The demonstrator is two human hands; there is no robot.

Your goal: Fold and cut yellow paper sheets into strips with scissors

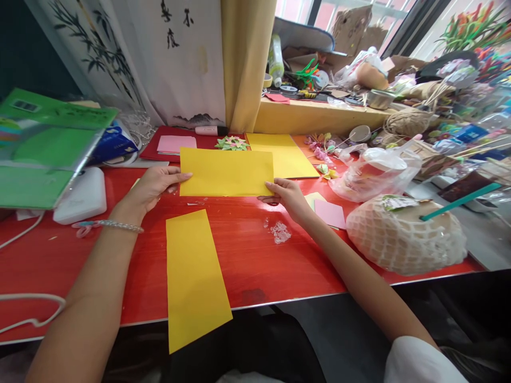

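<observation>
Between both hands a yellow sheet of paper [226, 173] is held up lengthwise above the red table. My left hand [156, 186] pinches its left edge, thumb in front and fingers behind. At the lower right corner my right hand [285, 196] grips it the same way. A second yellow paper strip [195, 282] lies below on the table, its near end sticking out past the front edge. Behind the held sheet rests a larger yellow sheet [285, 157], partly covered by it. A folded paper flower piece [231, 143] shows just above the held sheet's top edge.
Pink note papers [329, 214] and a net-wrapped coconut [407, 234] with a straw sit right. A plastic bag [375, 170] lies behind them. At left are a green paper pack [48, 154] and a white device [82, 197]. A cluttered ledge [319, 114] runs along the back.
</observation>
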